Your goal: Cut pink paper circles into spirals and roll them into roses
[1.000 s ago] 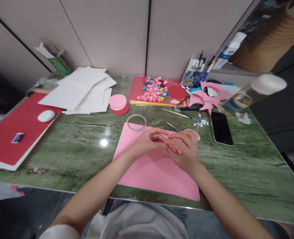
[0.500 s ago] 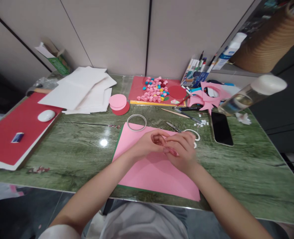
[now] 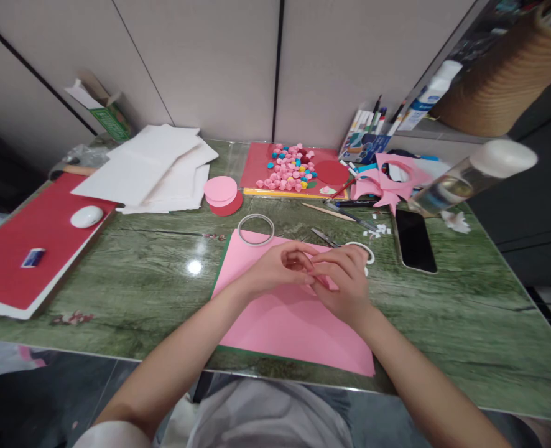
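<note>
My left hand (image 3: 287,264) and my right hand (image 3: 343,277) meet fingertip to fingertip above a stack of pink paper sheets (image 3: 275,323). The fingers of both hands are curled in and pinched together. Whatever lies between them is too small or too hidden to name; a bit of pink shows there, which could be the sheet behind. Just beyond my right hand lie scissors (image 3: 371,252) with white handles, partly covered by the fingers. A thin ring (image 3: 255,230) rests over the far left corner of the pink sheets.
Small coloured pieces (image 3: 289,171) are heaped on a red sheet at the back, beside pink paper discs (image 3: 220,190). A phone (image 3: 415,241), a bottle (image 3: 471,177) and pink offcuts (image 3: 401,177) stand or lie rightward. White sheets (image 3: 140,162) and a red board (image 3: 33,249) occupy the left.
The fingers of my right hand have shifted slightly against those of my left. Both hands stay over the pink sheets, and the things on the table have not moved.
</note>
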{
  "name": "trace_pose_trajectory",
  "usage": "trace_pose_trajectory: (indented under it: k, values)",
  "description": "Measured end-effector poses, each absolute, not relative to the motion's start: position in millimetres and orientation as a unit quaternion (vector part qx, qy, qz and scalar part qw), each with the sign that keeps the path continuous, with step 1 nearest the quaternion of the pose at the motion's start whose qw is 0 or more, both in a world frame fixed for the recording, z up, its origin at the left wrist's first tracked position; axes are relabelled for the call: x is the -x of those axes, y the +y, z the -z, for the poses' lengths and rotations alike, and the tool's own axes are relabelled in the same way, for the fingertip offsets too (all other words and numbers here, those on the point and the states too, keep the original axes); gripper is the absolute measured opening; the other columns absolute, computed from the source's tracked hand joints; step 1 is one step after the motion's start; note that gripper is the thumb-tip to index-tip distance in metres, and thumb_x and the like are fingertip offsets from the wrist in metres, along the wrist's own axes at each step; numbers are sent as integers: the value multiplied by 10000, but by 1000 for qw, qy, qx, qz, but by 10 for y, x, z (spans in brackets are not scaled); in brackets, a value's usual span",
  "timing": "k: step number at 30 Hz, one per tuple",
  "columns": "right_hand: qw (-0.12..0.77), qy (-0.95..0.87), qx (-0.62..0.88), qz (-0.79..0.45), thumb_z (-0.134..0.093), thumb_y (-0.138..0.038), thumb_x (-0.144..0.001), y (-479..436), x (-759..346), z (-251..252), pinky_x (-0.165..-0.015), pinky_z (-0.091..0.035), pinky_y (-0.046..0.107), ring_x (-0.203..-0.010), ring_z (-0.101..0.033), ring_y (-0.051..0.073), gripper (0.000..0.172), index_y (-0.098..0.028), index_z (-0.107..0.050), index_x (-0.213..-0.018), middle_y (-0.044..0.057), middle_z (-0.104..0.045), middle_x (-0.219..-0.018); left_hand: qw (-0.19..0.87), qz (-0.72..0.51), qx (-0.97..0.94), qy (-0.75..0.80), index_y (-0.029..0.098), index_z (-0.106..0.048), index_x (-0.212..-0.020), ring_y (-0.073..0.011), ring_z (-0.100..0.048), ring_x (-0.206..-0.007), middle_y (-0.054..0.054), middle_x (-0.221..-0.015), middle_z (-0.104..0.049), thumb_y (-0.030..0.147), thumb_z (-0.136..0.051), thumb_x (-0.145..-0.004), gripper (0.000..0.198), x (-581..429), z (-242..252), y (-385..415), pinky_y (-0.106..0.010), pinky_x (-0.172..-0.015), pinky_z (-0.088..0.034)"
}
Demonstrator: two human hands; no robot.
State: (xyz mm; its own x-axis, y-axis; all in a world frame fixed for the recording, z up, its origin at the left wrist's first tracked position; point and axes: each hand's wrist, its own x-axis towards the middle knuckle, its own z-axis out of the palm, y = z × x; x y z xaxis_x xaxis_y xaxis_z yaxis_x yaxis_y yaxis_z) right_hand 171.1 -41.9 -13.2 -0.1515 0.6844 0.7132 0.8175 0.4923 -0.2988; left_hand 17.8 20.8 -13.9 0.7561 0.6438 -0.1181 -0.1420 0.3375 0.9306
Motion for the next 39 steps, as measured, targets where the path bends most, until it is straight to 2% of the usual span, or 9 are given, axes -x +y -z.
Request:
trace_pose_trajectory:
  k: [11,19,31,39]
  values:
    - [410,-751,513,65,-657,-141,-666,-415,-1703,117,-770,-349,369,-784,-530,170,127,-225,-563,-682,-16,-663,-787,782,-276,-507,234,157,-583,-966,-116,-601,-688,-15,-730,-642,165,-742,-584,414,-180,184,219,-253,-690,-460]
    - [400,-755,512,86,-662,-170,-678,-423,-1689,121,-781,-346,381,-779,-533,167,109,-228,-590,-735,-12,-674,-775,794,-280,-483,240,155,-583,-960,-74,-559,-642,26,-668,-586,122,-744,-568,426,-219,207,191,-210,-663,-435]
    - [416,-744,517,76,-673,-172,-683,-418,-1737,119,-764,-365,373,-777,-539,164,120,-239,-594,-743,-15,-664,-774,791,-285,-490,228,151,-585,-983,-122,-584,-747,-34,-791,-630,152,-696,-644,357,-168,213,245,-246,-688,-439]
    - [411,-749,517,51,-658,-155,-689,-407,-1742,122,-770,-379,370,-792,-533,167,110,-228,-597,-745,-5,-659,-793,795,-275,-487,236,150,-577,-995,-122,-594,-710,-35,-790,-642,155,-702,-638,378,-177,203,230,-255,-672,-451]
